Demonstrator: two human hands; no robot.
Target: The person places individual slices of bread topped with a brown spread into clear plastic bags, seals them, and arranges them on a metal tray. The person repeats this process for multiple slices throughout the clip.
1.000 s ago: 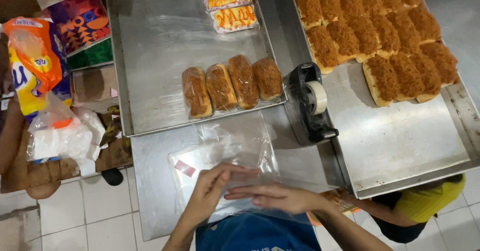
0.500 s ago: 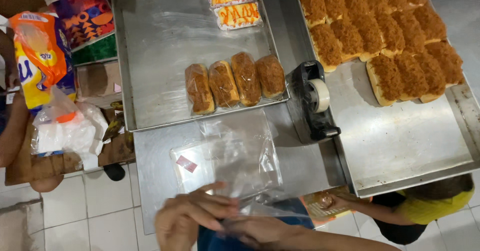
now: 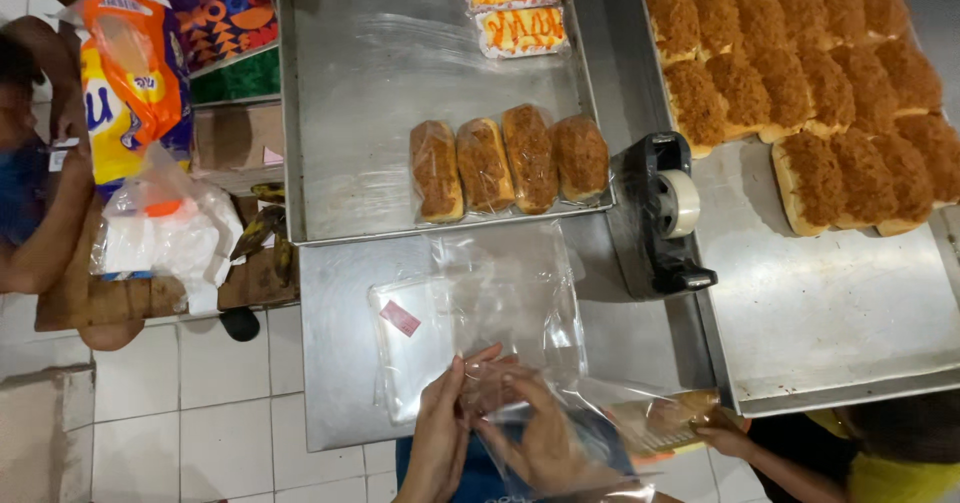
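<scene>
While two steel trays (image 3: 340,163) of buns fill the upper frame, a clear plastic bag (image 3: 520,303) lies low centre, pinched between the curled fingers of the left hand (image 3: 440,438) and right hand (image 3: 540,438).

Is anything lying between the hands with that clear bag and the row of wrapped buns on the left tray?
Only the stack of clear bags lies flat between both hands and the wrapped buns. The tray rim also crosses that path. The tape dispenser sits off to the side.
</scene>
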